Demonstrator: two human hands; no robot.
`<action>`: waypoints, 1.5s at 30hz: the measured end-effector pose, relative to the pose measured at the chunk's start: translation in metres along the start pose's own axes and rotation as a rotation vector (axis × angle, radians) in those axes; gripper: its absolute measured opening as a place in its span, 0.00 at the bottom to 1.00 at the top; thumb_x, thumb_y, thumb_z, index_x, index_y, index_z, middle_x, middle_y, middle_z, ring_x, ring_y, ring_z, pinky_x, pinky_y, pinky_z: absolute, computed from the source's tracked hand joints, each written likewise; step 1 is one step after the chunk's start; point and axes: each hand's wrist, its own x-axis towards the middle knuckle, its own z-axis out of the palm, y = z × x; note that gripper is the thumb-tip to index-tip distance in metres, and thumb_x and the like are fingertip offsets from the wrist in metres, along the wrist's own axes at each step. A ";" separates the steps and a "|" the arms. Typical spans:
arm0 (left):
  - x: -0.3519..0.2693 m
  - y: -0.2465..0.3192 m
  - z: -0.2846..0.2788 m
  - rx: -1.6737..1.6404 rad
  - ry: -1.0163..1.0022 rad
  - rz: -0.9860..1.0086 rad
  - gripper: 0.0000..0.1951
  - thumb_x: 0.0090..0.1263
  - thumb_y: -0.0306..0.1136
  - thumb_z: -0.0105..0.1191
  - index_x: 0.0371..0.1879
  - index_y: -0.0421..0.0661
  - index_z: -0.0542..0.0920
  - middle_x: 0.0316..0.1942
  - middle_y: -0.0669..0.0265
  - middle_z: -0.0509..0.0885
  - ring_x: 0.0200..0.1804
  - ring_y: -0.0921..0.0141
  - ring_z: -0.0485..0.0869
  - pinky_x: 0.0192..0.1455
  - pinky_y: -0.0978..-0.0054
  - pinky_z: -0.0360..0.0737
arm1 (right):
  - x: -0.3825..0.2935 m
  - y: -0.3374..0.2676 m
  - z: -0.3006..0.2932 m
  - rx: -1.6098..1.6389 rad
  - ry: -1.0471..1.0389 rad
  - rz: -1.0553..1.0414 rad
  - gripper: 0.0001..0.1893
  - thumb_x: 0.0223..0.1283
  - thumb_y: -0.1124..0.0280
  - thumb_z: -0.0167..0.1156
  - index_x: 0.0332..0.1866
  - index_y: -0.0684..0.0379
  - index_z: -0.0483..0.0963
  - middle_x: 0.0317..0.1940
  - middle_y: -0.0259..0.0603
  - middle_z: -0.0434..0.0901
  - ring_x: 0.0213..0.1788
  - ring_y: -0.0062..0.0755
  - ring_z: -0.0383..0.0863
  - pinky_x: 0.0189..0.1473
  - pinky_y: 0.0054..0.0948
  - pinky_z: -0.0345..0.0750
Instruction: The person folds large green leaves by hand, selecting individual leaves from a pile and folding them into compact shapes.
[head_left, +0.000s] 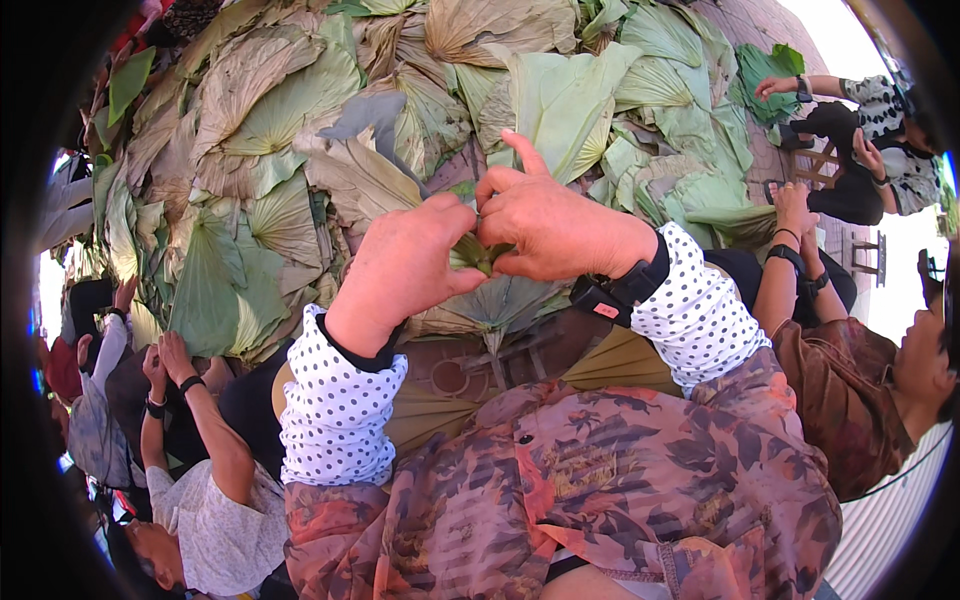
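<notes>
In front of my chest, my left hand (409, 259) and my right hand (555, 221) meet over the gathered green part of a lotus leaf (475, 253). Thumbs and fingers of both hands pinch it from either side. My right index finger points up, away from the leaf. How far this leaf spreads beyond my fingers is hard to tell. Just below hangs a drooping leaf section (491, 307) with a pale stalk-like tip. Ahead lies a large heap of drying lotus leaves (277, 97), some green, others brown and curled.
At left, a person's hands (171, 356) touch a green leaf. To the right, another person's hands (795, 210) grip a leaf edge. Farther right, a seated person's hand (780, 86) reaches to a bright green leaf (769, 64). A small stool (868, 255) stands on the paving.
</notes>
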 end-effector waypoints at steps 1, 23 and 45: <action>0.001 -0.002 0.000 -0.020 -0.006 -0.001 0.25 0.56 0.43 0.78 0.50 0.47 0.84 0.47 0.60 0.86 0.48 0.53 0.89 0.48 0.54 0.86 | -0.001 0.001 0.002 0.018 0.026 -0.001 0.05 0.54 0.68 0.75 0.34 0.55 0.87 0.37 0.31 0.84 0.64 0.37 0.80 0.86 0.75 0.41; 0.007 -0.001 0.000 -0.269 0.016 -0.063 0.20 0.57 0.41 0.75 0.45 0.45 0.88 0.41 0.52 0.88 0.47 0.47 0.88 0.48 0.51 0.84 | -0.002 0.003 0.008 0.012 0.063 0.097 0.08 0.49 0.68 0.77 0.32 0.55 0.85 0.37 0.37 0.82 0.61 0.40 0.81 0.85 0.73 0.44; 0.003 -0.040 -0.006 -0.413 0.051 -0.083 0.13 0.67 0.24 0.74 0.44 0.41 0.83 0.40 0.69 0.78 0.34 0.76 0.83 0.35 0.73 0.80 | -0.014 0.018 -0.012 -0.073 0.122 0.142 0.07 0.59 0.67 0.75 0.38 0.53 0.84 0.39 0.32 0.85 0.60 0.39 0.81 0.84 0.69 0.48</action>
